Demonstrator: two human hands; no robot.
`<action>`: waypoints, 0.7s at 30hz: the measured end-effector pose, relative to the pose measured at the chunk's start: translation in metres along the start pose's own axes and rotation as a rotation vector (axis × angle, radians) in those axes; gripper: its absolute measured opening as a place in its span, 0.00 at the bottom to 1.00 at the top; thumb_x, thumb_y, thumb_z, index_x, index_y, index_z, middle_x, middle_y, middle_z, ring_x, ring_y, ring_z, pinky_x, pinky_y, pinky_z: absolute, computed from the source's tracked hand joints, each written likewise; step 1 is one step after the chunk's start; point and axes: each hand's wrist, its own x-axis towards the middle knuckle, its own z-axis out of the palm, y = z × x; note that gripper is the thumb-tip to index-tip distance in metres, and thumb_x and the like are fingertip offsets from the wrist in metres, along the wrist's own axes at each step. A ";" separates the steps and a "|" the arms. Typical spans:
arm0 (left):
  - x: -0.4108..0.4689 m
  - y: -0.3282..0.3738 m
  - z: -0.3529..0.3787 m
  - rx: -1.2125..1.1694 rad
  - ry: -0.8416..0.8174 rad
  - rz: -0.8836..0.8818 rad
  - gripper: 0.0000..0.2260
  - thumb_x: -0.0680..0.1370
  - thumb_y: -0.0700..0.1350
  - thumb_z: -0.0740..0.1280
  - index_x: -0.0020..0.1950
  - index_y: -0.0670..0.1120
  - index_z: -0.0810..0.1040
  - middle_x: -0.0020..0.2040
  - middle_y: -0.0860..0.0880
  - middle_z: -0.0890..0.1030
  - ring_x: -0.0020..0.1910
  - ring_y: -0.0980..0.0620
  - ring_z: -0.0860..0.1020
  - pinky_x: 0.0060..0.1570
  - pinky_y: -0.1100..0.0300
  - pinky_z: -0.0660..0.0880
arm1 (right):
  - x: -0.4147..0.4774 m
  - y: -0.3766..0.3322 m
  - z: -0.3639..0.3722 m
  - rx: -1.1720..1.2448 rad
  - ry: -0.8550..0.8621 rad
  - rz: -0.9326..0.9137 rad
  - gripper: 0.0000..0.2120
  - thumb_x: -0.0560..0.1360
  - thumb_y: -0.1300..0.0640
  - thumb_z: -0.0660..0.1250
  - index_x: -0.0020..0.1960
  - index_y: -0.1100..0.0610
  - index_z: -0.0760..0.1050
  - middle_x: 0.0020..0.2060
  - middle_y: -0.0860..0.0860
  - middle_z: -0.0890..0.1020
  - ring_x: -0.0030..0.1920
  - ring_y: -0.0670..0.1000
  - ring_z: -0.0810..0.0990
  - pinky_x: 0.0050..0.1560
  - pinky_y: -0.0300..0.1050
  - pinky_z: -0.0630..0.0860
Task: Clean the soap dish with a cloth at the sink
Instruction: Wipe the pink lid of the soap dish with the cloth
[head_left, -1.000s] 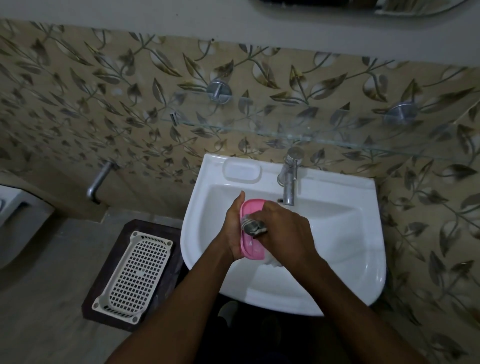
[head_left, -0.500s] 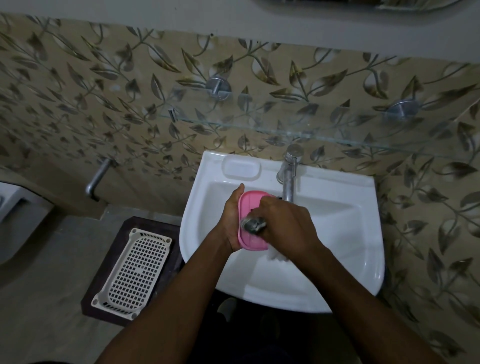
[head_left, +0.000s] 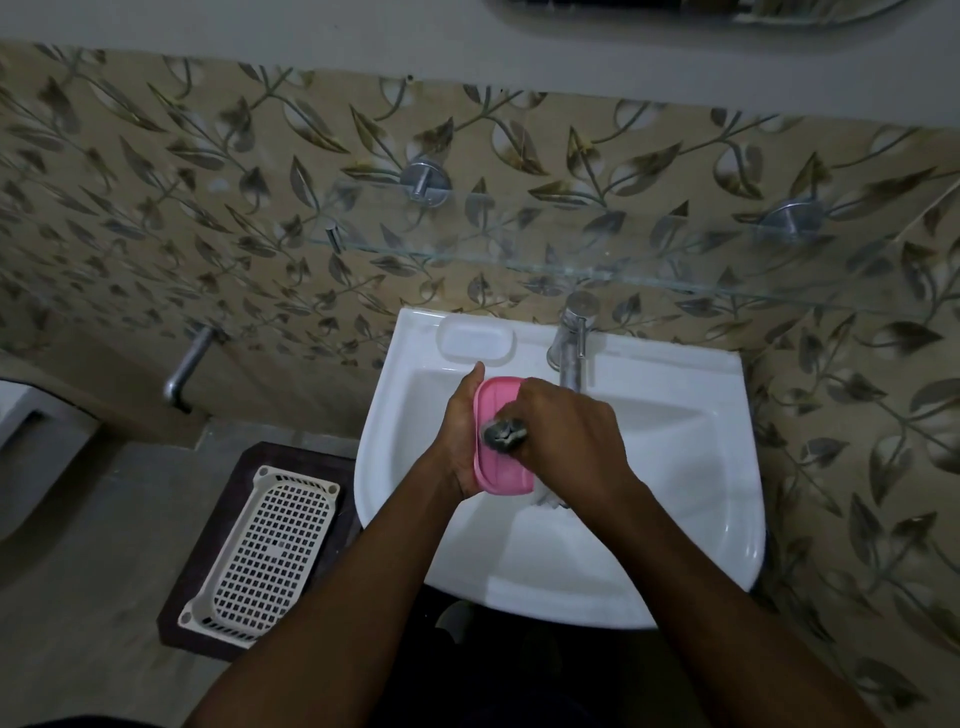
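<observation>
A pink soap dish (head_left: 500, 470) is held tilted over the white sink (head_left: 675, 467). My left hand (head_left: 460, 436) grips its left edge from behind, fingers pointing up toward the wall. My right hand (head_left: 566, 441) holds a bunched grey cloth (head_left: 504, 434) and presses it against the inside of the dish. A pale end of the cloth (head_left: 548, 496) hangs below my right hand over the basin.
The chrome tap (head_left: 571, 343) stands just behind my hands. A moulded soap recess (head_left: 477, 339) sits at the sink's back left. A glass shelf (head_left: 571, 265) juts out above. A white perforated basket (head_left: 262, 551) lies on a dark mat on the floor, left.
Both hands and the dish have lifted slightly toward the tap. The cloth in my right hand has shifted along the inside of the dish.
</observation>
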 end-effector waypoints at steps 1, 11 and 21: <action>0.001 0.002 0.000 -0.002 -0.003 -0.002 0.34 0.77 0.68 0.54 0.48 0.41 0.86 0.46 0.41 0.84 0.45 0.45 0.82 0.52 0.51 0.76 | 0.001 -0.001 -0.001 0.022 -0.010 0.003 0.09 0.76 0.48 0.67 0.53 0.48 0.82 0.48 0.48 0.83 0.47 0.52 0.82 0.47 0.43 0.76; 0.005 0.005 -0.006 -0.007 -0.014 0.000 0.35 0.75 0.71 0.53 0.56 0.43 0.82 0.48 0.41 0.83 0.44 0.44 0.81 0.53 0.48 0.75 | -0.014 0.012 -0.007 -0.071 -0.137 -0.048 0.11 0.76 0.51 0.68 0.58 0.47 0.81 0.51 0.48 0.81 0.48 0.52 0.82 0.47 0.44 0.77; 0.010 -0.002 0.003 -0.185 -0.070 0.170 0.34 0.76 0.69 0.52 0.48 0.43 0.85 0.42 0.42 0.81 0.39 0.46 0.80 0.45 0.54 0.78 | -0.030 0.005 0.015 0.163 0.023 0.384 0.17 0.76 0.42 0.67 0.58 0.52 0.77 0.51 0.49 0.83 0.46 0.51 0.84 0.43 0.40 0.76</action>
